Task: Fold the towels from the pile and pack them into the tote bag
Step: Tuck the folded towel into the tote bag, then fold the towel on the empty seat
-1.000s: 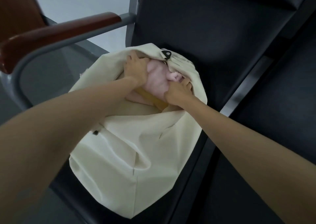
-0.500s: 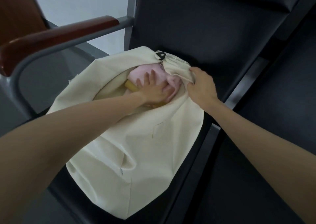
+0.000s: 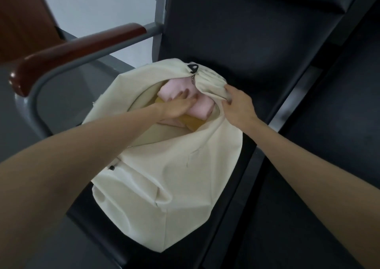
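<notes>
From where I watch, the cream tote bag (image 3: 164, 186) lies on the black seat (image 3: 298, 196), its closed bottom toward me and its mouth facing away. My left hand (image 3: 176, 108) reaches into that mouth, fingers straight and pressed flat on the pink towel (image 3: 202, 108), which sits inside the bag on top of a yellow towel (image 3: 193, 122). The pink towel's long axis runs slantwise, from the far left down toward the right. My right hand (image 3: 238, 106) is just to the right of it, pinching the bag's rim below the zipper pull (image 3: 192, 68) and holding the opening up. I judge the next push goes away from me, deeper in, and the left hand is already on it.
</notes>
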The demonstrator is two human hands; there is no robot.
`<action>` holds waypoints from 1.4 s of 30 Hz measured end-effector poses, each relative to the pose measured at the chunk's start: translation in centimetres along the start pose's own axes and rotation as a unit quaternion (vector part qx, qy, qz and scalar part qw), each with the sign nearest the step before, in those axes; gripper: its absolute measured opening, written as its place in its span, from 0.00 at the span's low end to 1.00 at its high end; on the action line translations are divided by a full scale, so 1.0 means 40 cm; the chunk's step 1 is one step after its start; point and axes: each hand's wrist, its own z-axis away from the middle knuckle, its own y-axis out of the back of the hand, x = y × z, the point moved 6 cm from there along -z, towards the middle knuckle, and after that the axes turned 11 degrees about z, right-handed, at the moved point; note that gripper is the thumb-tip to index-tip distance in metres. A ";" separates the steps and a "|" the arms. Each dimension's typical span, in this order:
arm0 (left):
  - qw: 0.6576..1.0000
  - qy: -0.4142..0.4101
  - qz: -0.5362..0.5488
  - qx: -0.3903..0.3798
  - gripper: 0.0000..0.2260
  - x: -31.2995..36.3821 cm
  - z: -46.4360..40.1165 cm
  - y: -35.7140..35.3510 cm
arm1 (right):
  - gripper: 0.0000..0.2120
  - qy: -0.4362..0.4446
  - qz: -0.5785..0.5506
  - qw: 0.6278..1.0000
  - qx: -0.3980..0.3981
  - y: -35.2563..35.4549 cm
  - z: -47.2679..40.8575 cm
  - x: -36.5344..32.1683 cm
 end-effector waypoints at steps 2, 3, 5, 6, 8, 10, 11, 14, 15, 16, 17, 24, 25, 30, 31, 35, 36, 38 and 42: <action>0.998 0.000 0.052 0.031 0.23 0.009 0.059 0.021 | 0.19 0.001 -0.007 0.999 -0.041 0.009 0.028 -0.006; 0.997 -0.001 0.059 0.043 0.20 0.014 0.086 0.030 | 0.20 0.004 -0.008 0.999 -0.053 0.017 0.044 -0.007; 0.997 0.002 0.040 0.067 0.12 0.034 0.137 0.043 | 0.23 0.009 0.007 0.997 -0.082 0.039 0.088 -0.004; 0.995 0.003 0.045 0.086 0.10 0.046 0.158 0.052 | 0.24 0.012 0.018 0.995 -0.097 0.048 0.108 0.000; 0.995 -0.008 0.047 0.093 0.11 0.092 0.218 0.051 | 0.22 0.017 0.036 0.992 -0.116 0.094 0.168 0.000; 0.995 -0.031 0.037 0.093 0.17 0.159 0.272 0.036 | 0.21 0.017 0.054 0.989 -0.134 0.160 0.241 0.008; 0.995 -0.042 0.027 0.089 0.18 0.199 0.299 0.023 | 0.22 0.012 0.063 0.988 -0.140 0.197 0.277 0.019; 0.994 -0.075 -0.003 0.084 0.19 0.320 0.371 -0.042 | 0.26 -0.013 0.081 0.987 -0.138 0.318 0.388 0.075; 0.994 -0.081 -0.004 0.077 0.19 0.360 0.389 -0.070 | 0.27 -0.021 0.086 0.987 -0.135 0.357 0.427 0.101; 0.993 -0.095 -0.002 0.072 0.19 0.401 0.402 -0.103 | 0.29 -0.032 0.094 0.986 -0.133 0.394 0.467 0.134; 0.992 -0.105 -0.003 0.066 0.18 0.441 0.416 -0.140 | 0.30 -0.046 0.101 0.985 -0.132 0.430 0.511 0.172; 0.983 -0.178 -0.040 -0.033 0.17 0.728 0.475 -0.503 | 0.27 -0.199 0.124 0.966 -0.109 0.631 0.894 0.511; 0.980 -0.185 -0.046 -0.053 0.18 0.766 0.487 -0.564 | 0.28 -0.226 0.132 0.959 -0.109 0.646 0.955 0.566; 0.963 -0.225 -0.059 -0.138 0.18 0.934 0.565 -0.860 | 0.24 -0.325 0.147 0.928 -0.104 0.687 1.258 0.804; 0.960 -0.229 -0.062 -0.152 0.18 0.957 0.580 -0.917 | 0.25 -0.343 0.142 0.922 -0.107 0.692 1.314 0.843; 0.945 -0.240 -0.084 -0.206 0.17 1.000 0.629 -1.150 | 0.23 -0.419 0.104 0.899 -0.072 0.703 1.510 0.995; 0.941 -0.242 -0.090 -0.221 0.16 1.000 0.641 -1.207 | 0.22 -0.432 0.100 0.895 -0.043 0.708 1.551 1.024; 0.928 -0.245 -0.101 -0.262 0.13 0.992 0.668 -1.318 | 0.23 -0.453 0.109 0.884 0.027 0.719 1.623 1.070; 0.902 -0.231 -0.105 -0.348 0.15 0.964 0.735 -1.519 | 0.23 -0.471 0.110 0.863 0.145 0.724 1.728 1.138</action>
